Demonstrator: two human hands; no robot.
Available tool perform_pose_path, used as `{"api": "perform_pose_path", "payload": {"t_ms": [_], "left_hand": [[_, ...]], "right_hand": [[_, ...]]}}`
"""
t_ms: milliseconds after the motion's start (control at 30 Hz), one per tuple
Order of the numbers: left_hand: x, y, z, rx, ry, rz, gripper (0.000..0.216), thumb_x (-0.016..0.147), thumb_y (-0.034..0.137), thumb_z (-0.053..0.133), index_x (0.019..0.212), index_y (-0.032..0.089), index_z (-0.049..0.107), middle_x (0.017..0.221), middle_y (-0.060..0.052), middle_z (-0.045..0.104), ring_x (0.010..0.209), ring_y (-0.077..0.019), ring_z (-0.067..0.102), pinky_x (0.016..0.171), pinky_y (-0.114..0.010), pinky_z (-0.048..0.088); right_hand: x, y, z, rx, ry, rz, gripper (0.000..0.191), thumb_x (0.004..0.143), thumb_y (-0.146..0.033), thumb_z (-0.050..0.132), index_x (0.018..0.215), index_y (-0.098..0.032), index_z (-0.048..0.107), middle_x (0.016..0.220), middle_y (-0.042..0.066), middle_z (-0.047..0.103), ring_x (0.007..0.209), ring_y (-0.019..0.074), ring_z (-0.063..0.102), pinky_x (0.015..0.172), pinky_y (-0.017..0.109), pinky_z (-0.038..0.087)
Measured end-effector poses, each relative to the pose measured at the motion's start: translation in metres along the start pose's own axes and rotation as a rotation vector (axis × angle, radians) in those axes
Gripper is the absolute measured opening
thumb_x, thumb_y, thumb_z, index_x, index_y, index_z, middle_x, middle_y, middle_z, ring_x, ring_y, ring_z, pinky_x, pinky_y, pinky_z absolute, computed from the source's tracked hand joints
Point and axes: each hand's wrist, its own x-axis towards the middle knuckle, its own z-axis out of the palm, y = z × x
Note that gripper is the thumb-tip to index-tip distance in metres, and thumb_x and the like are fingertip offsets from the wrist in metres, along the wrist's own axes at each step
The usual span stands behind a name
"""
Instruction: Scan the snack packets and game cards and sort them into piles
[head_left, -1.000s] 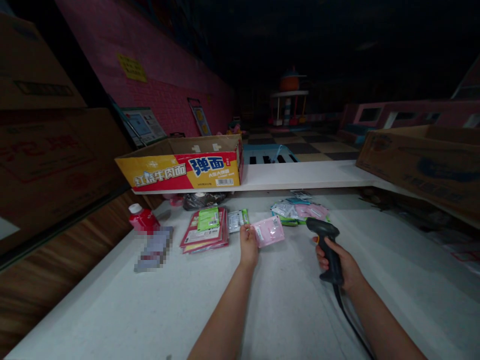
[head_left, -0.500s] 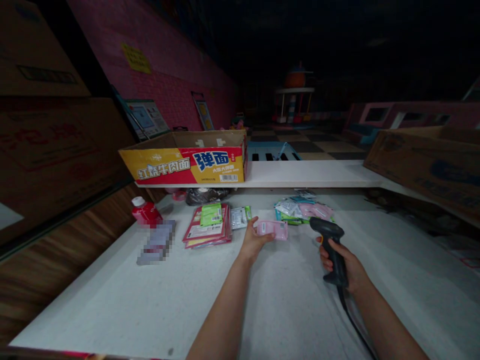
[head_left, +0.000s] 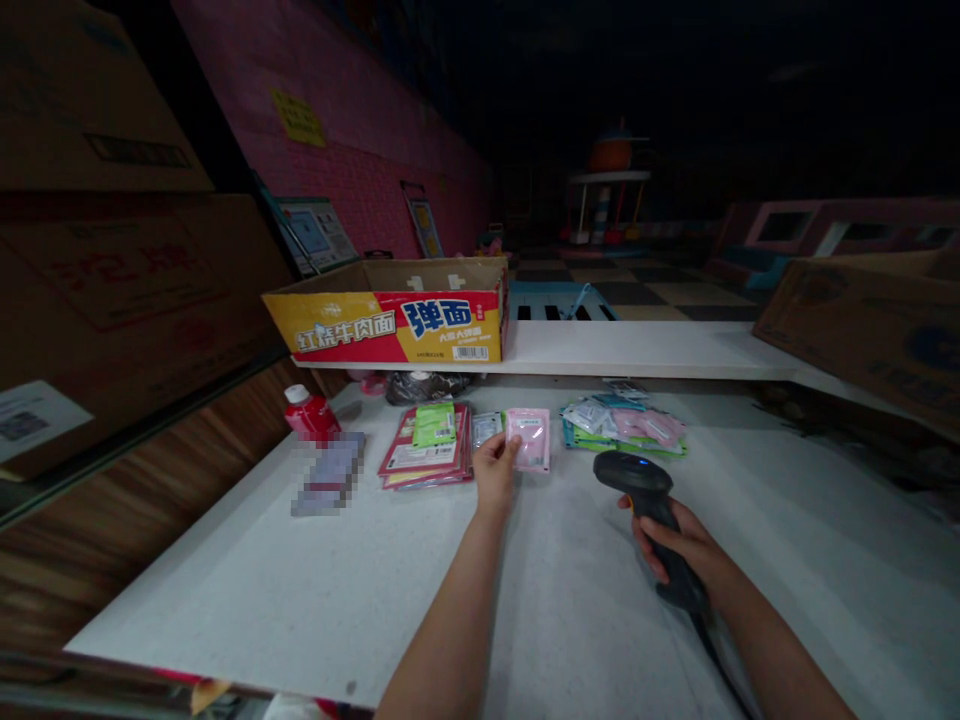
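My left hand (head_left: 495, 468) pinches the lower left edge of a small pink packet (head_left: 529, 438) that lies on the white counter (head_left: 225, 590), beside a small clear packet with green trim (head_left: 485, 428). My right hand (head_left: 679, 545) grips the handle of a black barcode scanner (head_left: 643, 490); its head points toward the pink packet and a small blue light shows on top. Its cable runs back along my right arm. A stack of red packets with a green one on top (head_left: 427, 445) sits left of my left hand. A heap of pink, green and white packets (head_left: 622, 425) lies farther right.
A yellow and red cardboard box (head_left: 397, 320) stands on a raised white shelf (head_left: 637, 350) behind the packets. A red bottle with a white cap (head_left: 309, 415) and a blurred item stand at the left. Large cardboard boxes flank both sides. A dark bag (head_left: 424, 385) lies under the shelf.
My left hand carried the pink packet from in front of the scanner leftward and set it down beside the small clear packet. The scanner dropped lower and nearer to me.
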Motion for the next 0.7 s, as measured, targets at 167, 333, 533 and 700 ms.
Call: {"api": "perform_pose_path", "payload": {"t_ms": [167,333,533,700], "left_hand": [[0.002,-0.013,-0.002,0.051,0.058,0.047,0.032,0.069,0.041,0.075,0.086,0.013,0.076,0.078,-0.004,0.072,0.07,-0.0167,0.062,0.069,-0.027,0.047],[0.002,-0.017,-0.001,0.054,0.126,0.068,0.032,0.071,0.04,0.074,0.089,0.013,0.074,0.081,-0.005,0.072,0.073,-0.017,0.062,0.071,-0.027,0.048],[-0.002,-0.008,0.003,0.159,0.15,0.082,0.024,0.075,0.039,0.069,0.078,0.015,0.072,0.063,0.001,0.061,0.061,-0.0129,0.052,0.058,-0.022,0.039],[-0.002,-0.009,0.003,0.195,0.164,0.094,0.021,0.076,0.036,0.068,0.077,0.016,0.072,0.062,0.001,0.059,0.059,-0.012,0.049,0.057,-0.022,0.037]], "right_hand": [[-0.002,-0.001,0.004,-0.047,-0.064,-0.007,0.044,0.072,-0.048,0.079,0.099,-0.018,0.062,0.058,-0.004,0.056,0.035,0.0085,0.047,0.032,0.019,0.034],[-0.004,-0.002,0.003,-0.023,-0.06,0.0,0.043,0.073,-0.048,0.079,0.098,-0.018,0.062,0.059,-0.003,0.056,0.035,0.009,0.047,0.032,0.02,0.035],[-0.005,-0.001,0.002,0.019,-0.059,0.015,0.04,0.073,-0.046,0.079,0.097,-0.018,0.062,0.058,-0.003,0.056,0.034,0.0086,0.046,0.031,0.02,0.035],[-0.005,-0.001,0.001,0.021,-0.063,0.025,0.04,0.073,-0.046,0.079,0.097,-0.019,0.062,0.058,-0.003,0.057,0.034,0.009,0.046,0.031,0.02,0.035]]}}
